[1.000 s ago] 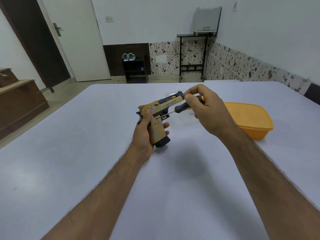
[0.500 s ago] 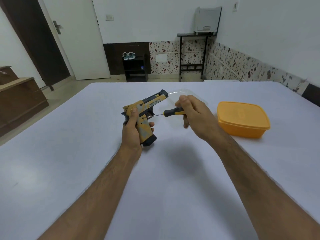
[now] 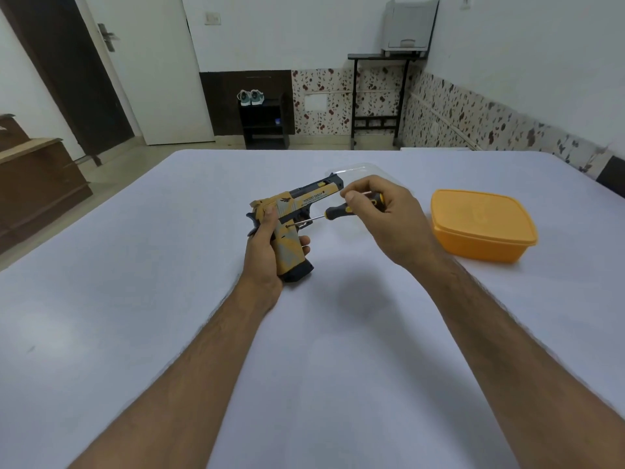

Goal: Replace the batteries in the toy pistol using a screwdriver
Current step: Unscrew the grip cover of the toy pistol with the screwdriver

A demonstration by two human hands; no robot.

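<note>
I am curling my left hand fingers around the toy pistol grip. My right hand fingers are pinching the screwdriver, its tip touching the grip. An orange box is sitting right of them on the white surface.

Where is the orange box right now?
In the head view, the orange box sits on the white table, just right of the right hand holding the screwdriver.

orange tub, white table, shoes
</note>
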